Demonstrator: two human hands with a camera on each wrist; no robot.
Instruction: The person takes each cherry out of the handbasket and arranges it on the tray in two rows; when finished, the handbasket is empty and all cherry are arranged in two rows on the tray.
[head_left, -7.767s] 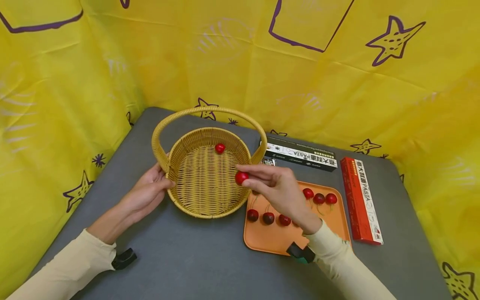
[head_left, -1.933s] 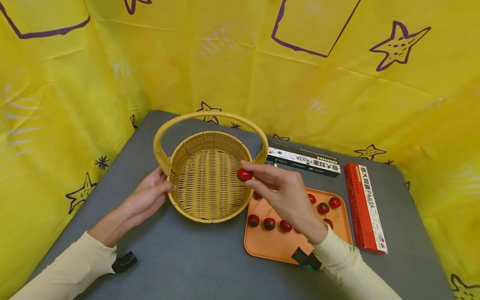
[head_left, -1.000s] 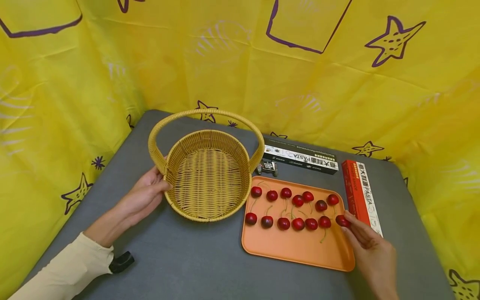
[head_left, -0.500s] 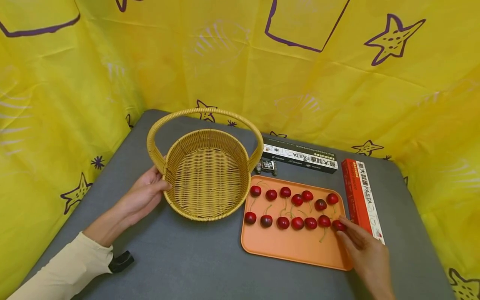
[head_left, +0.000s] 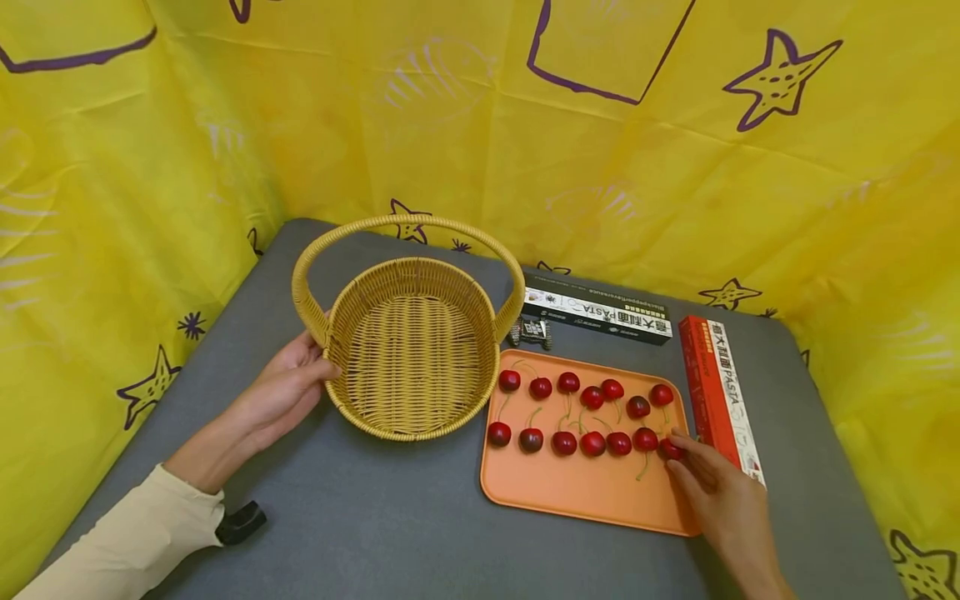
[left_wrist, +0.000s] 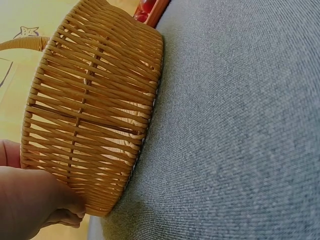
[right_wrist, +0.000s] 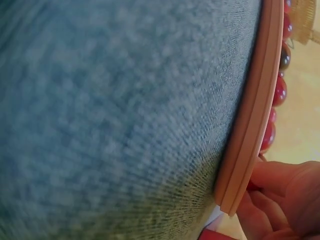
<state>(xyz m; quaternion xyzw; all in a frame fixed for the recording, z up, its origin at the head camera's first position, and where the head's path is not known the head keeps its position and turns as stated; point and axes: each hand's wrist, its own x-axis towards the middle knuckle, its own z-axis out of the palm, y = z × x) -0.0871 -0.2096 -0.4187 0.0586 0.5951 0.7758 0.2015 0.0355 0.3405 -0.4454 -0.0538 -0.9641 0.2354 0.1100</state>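
Note:
My left hand (head_left: 281, 396) grips the left rim of a round wicker basket (head_left: 414, 358) with a tall arched handle; its floor shows bare. In the left wrist view the thumb lies on the woven outer wall. To the basket's right lies an orange tray (head_left: 577, 492) bearing two rows of dark red cherries (head_left: 564, 442), some with green stems. At the right end of the front row, my right hand (head_left: 727, 508) pinches a cherry (head_left: 669, 450), partly covered by the fingers. The right wrist view shows those fingers at the tray's edge (right_wrist: 250, 115), the cherry mostly hidden.
Behind the tray lie a black-and-white pasta box (head_left: 600, 310) and a small dark toy-like object (head_left: 531, 332). A red-and-white pasta box (head_left: 722, 396) lies right of the tray, close to my right hand. Yellow patterned cloth (head_left: 450, 125) surrounds the grey table (head_left: 360, 517).
The cherry seen earlier in the basket is gone from there. My right hand has carried a cherry from the basket to the tray, then slid left toward the front row. My left hand stays put.

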